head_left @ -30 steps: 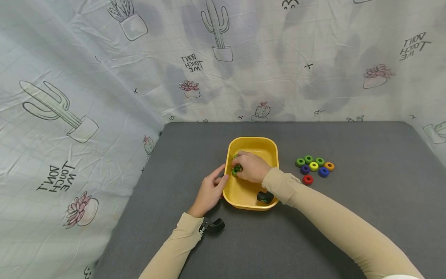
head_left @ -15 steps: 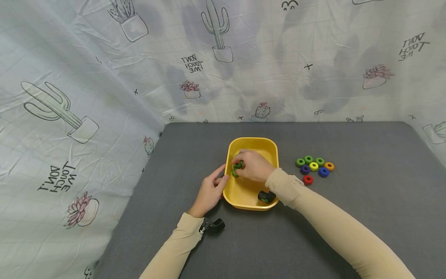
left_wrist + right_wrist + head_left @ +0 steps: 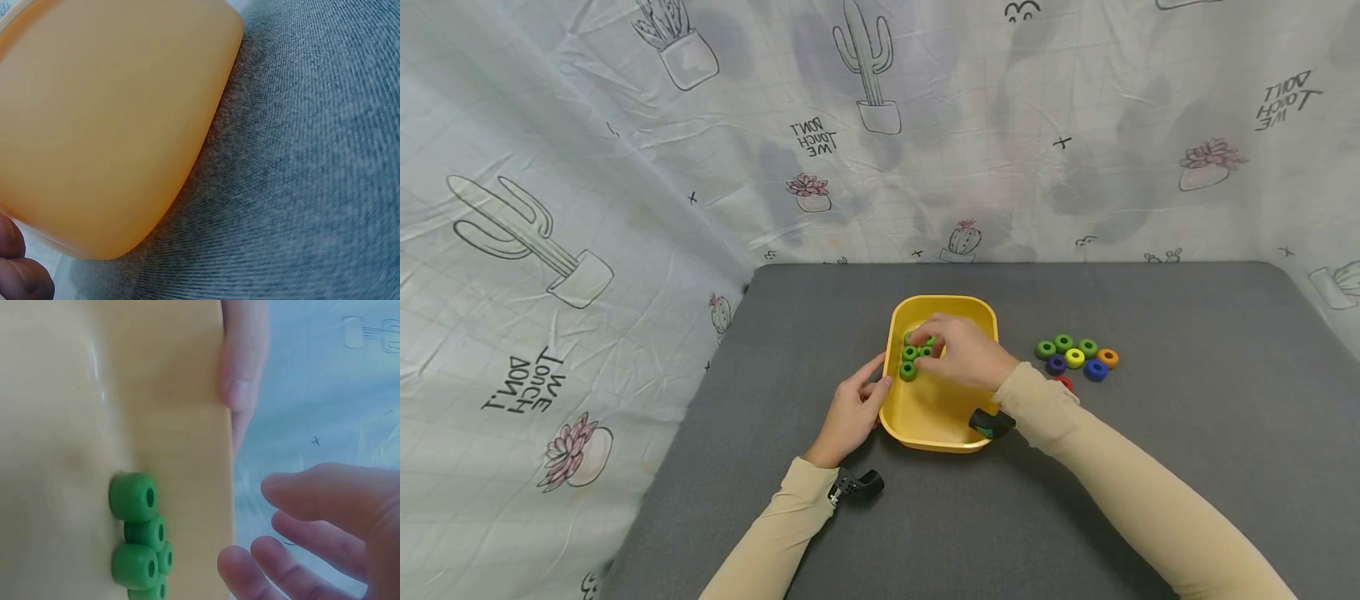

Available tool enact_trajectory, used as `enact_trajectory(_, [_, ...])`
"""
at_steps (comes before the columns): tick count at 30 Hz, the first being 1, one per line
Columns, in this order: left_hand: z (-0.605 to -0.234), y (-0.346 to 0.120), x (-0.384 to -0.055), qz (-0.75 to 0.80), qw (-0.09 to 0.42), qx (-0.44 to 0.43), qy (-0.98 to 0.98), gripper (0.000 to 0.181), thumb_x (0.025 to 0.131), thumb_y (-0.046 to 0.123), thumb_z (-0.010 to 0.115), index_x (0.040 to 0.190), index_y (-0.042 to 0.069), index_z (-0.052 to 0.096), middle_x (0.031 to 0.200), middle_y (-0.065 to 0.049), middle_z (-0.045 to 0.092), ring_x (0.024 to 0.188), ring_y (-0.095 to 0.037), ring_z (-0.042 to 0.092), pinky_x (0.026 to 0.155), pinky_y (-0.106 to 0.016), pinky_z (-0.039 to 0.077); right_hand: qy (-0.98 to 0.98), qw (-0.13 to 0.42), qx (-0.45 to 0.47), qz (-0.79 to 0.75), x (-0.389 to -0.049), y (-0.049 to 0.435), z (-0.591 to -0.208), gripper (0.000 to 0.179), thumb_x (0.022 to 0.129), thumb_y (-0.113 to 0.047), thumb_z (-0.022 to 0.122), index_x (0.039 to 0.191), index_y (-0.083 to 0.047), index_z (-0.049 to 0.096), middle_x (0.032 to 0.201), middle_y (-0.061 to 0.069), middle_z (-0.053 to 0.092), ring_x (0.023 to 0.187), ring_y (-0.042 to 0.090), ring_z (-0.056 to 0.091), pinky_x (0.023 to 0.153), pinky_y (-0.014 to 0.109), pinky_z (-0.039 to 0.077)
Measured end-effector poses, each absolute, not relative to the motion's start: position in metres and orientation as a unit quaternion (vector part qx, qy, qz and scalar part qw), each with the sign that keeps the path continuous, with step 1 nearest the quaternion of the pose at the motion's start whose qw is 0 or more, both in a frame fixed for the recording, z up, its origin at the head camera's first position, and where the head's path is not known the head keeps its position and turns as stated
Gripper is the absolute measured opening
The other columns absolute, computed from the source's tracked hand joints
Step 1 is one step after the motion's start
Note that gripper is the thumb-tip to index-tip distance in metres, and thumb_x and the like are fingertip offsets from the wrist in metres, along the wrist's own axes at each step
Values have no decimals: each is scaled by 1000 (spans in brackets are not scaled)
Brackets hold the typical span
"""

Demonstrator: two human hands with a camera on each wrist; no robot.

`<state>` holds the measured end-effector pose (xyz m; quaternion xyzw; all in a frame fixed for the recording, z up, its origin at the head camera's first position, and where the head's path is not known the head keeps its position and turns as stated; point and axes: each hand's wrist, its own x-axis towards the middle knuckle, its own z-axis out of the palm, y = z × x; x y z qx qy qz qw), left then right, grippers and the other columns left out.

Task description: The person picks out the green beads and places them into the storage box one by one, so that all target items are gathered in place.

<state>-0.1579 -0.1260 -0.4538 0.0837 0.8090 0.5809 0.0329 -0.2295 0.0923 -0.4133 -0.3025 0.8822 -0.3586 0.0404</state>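
A yellow plastic tub (image 3: 936, 421) with a raised rim stands on the grey table. Along its inner left side sit several green beads (image 3: 907, 371) with holes, bunched together. My right hand (image 3: 962, 352) hovers inside the tub just right of those beads, thumb and fingers apart; in the right wrist view the hand (image 3: 331, 531) has nothing between its fingers. My left hand (image 3: 848, 417) lies against the tub's outer left side, thumb and index finger touching near the rim. The left wrist view shows the tub's outer wall (image 3: 119, 119) and two of that hand's fingertips (image 3: 25, 275).
Right of the tub lies a loose cluster of beads: several green, a yellow bead (image 3: 1074, 358), an orange bead (image 3: 1107, 358), a blue bead (image 3: 1096, 370), a dark purple-blue bead (image 3: 1056, 364). A red bead (image 3: 1064, 382) is partly hidden by the right sleeve. Patterned cloth (image 3: 880, 192) hangs behind.
My right hand has let go of the green beads at the tub's left side and drawn back right, its fingers spreading, leaving more of them visible. My left hand has not moved.
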Motion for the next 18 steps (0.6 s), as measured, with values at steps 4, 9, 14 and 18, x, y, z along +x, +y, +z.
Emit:
enact_trajectory(4, [-455,-125,-158,582,30,76,809,47,109,11,56,154,3,49,63,-5,55,47,-6,43,50,-20,37,880,37,-300,-368,-225,101,-409,30,92,-15,79,121,-5,75,113,12,72,86,20,66,77,34,54])
enact_trajectory(9, [-454,-125,-158,582,30,75,809,47,108,11,56,154,3,49,63,-4,55,48,-5,43,50,-19,36,874,24,-293,-387,-216,112,-404,28,91,-16,82,117,-10,77,111,6,74,86,18,65,76,33,55])
enact_trajectory(14, [-453,-125,-158,583,32,77,808,48,108,11,56,155,3,48,63,-2,55,48,-5,43,50,-19,36,874,8,-281,-396,-209,127,-401,28,90,-16,83,117,-12,76,112,2,74,88,16,66,74,33,55])
enact_trajectory(18, [-453,-124,-158,585,32,78,807,48,109,11,56,155,3,47,65,-6,56,48,-5,43,50,-19,36,873,-16,-274,-403,-203,139,-404,28,90,-16,83,117,-13,76,112,3,73,88,16,66,71,31,55])
